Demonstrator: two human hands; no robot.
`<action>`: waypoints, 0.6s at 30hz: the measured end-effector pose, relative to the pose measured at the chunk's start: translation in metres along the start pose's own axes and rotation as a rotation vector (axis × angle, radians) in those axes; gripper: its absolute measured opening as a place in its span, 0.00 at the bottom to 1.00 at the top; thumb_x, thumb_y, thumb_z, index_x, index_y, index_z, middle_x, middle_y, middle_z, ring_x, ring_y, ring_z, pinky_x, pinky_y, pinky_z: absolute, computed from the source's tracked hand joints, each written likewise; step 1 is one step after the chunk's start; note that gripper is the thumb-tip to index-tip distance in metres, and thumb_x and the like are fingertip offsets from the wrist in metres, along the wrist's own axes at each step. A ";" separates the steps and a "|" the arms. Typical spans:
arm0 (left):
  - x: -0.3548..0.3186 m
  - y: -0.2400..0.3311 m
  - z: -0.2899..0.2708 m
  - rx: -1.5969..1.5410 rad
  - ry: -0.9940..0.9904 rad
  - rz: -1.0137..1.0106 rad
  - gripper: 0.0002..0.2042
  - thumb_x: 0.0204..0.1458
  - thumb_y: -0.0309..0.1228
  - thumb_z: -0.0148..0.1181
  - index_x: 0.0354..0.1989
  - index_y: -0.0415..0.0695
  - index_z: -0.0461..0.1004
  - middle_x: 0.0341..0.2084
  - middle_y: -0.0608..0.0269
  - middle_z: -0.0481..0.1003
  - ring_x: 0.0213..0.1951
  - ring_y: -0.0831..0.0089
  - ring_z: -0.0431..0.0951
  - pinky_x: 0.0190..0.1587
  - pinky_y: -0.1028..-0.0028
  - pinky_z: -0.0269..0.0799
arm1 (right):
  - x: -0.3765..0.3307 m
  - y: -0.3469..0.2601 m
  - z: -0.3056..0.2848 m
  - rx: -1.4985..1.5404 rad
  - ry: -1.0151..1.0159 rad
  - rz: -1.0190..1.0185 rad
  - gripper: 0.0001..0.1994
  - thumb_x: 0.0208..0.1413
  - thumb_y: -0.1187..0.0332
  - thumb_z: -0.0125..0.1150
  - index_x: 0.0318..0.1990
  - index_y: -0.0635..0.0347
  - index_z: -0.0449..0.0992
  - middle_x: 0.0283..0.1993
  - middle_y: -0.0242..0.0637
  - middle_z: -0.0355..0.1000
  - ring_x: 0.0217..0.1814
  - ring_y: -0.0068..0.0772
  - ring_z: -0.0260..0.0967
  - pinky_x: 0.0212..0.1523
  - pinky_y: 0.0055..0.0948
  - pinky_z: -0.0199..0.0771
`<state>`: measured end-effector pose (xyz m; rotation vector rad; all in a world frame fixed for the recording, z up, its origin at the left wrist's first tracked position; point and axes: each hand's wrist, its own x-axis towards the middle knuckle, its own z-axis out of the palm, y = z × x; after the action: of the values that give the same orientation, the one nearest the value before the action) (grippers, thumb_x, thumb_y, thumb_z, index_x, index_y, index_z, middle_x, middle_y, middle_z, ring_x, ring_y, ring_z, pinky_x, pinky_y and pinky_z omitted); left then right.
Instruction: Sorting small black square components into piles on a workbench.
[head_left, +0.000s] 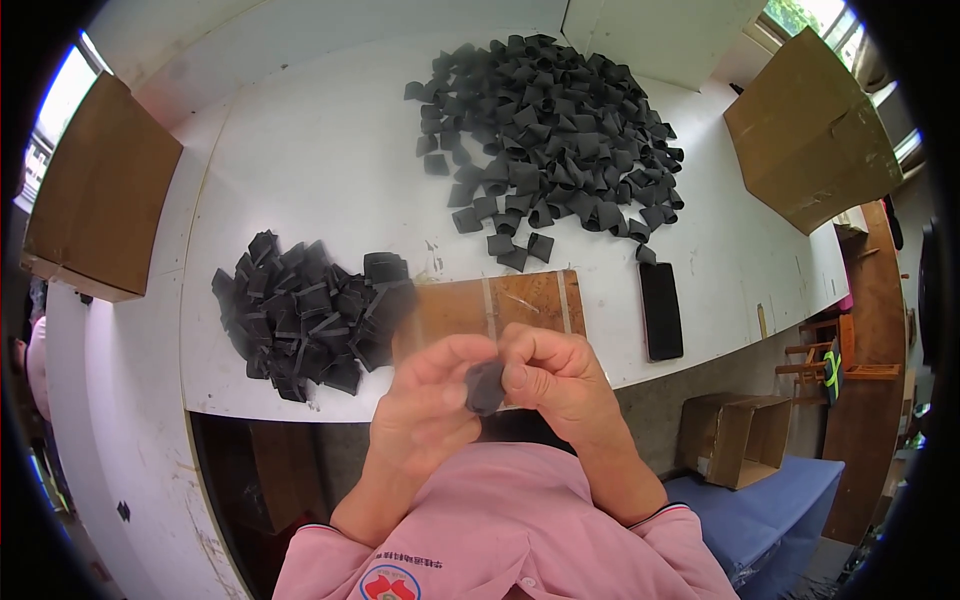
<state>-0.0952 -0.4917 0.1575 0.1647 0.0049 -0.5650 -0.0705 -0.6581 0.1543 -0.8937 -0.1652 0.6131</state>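
Note:
In front of my chest, over the table's near edge, both hands hold one small dark grey fabric piece (485,388). My right hand (560,385) is closed, pinching the piece between thumb and fingers. My left hand (425,400), slightly blurred, has its fingers curled against the piece's left side. Just beyond the hands lies a brown wooden board (460,305) with pale strips across it. To the left is a heap of flat, folded black pieces (310,315). Farther off spreads a large pile of loop-shaped dark grey pieces (560,130).
A black phone (661,311) lies right of the board on the white table (300,160). Cardboard boxes stand at the far left (110,190) and far right (815,130). An open carton (735,440) rests on a blue-covered surface (780,510) at lower right.

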 end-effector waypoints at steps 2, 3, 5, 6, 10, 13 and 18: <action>0.001 -0.001 0.006 0.332 0.146 0.070 0.13 0.48 0.19 0.50 0.44 0.37 0.66 0.28 0.62 0.71 0.13 0.89 0.56 0.14 0.87 0.52 | -0.001 -0.001 0.003 -0.305 0.111 -0.205 0.06 0.50 0.72 0.56 0.25 0.62 0.67 0.26 0.27 0.60 0.26 0.17 0.56 0.25 0.17 0.57; 0.001 -0.004 0.006 0.331 0.148 0.068 0.13 0.48 0.19 0.50 0.44 0.37 0.66 0.28 0.62 0.71 0.13 0.89 0.56 0.14 0.87 0.52 | -0.001 -0.001 0.004 -0.304 0.113 -0.204 0.06 0.50 0.72 0.56 0.25 0.62 0.67 0.26 0.27 0.60 0.26 0.17 0.56 0.25 0.17 0.57; -0.001 -0.010 0.004 0.835 0.344 0.207 0.09 0.49 0.21 0.52 0.39 0.38 0.69 0.24 0.65 0.72 0.15 0.90 0.59 0.16 0.88 0.54 | -0.002 0.000 0.005 -0.549 0.140 -0.365 0.05 0.49 0.73 0.56 0.25 0.62 0.67 0.26 0.29 0.60 0.26 0.18 0.56 0.24 0.17 0.57; 0.000 -0.013 0.004 0.834 0.345 0.208 0.09 0.49 0.21 0.52 0.39 0.38 0.69 0.24 0.65 0.72 0.15 0.90 0.59 0.16 0.88 0.54 | -0.002 0.001 0.005 -0.549 0.139 -0.365 0.05 0.49 0.73 0.56 0.25 0.62 0.67 0.26 0.29 0.60 0.26 0.18 0.56 0.24 0.17 0.57; 0.003 -0.017 0.009 1.101 0.462 0.382 0.04 0.48 0.22 0.54 0.33 0.39 0.69 0.22 0.67 0.72 0.16 0.89 0.63 0.15 0.88 0.55 | -0.005 0.005 0.003 -0.649 0.146 -0.433 0.05 0.49 0.74 0.57 0.25 0.64 0.67 0.28 0.30 0.59 0.25 0.16 0.56 0.23 0.14 0.57; 0.002 -0.018 0.009 1.055 0.501 0.414 0.03 0.48 0.21 0.54 0.31 0.38 0.69 0.21 0.66 0.73 0.15 0.89 0.64 0.14 0.88 0.55 | -0.007 0.009 0.000 -0.588 0.187 -0.375 0.05 0.49 0.74 0.57 0.26 0.64 0.68 0.29 0.30 0.59 0.25 0.15 0.56 0.23 0.14 0.58; 0.005 -0.024 0.009 1.034 0.505 0.480 0.04 0.47 0.19 0.54 0.31 0.38 0.69 0.20 0.67 0.72 0.15 0.90 0.63 0.13 0.88 0.54 | -0.006 0.007 0.010 -0.396 0.265 -0.226 0.05 0.49 0.74 0.57 0.27 0.65 0.69 0.26 0.29 0.61 0.29 0.16 0.59 0.28 0.15 0.62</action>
<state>-0.1046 -0.5157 0.1627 1.2781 0.1617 0.0152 -0.0826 -0.6518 0.1553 -1.3093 -0.1478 0.2477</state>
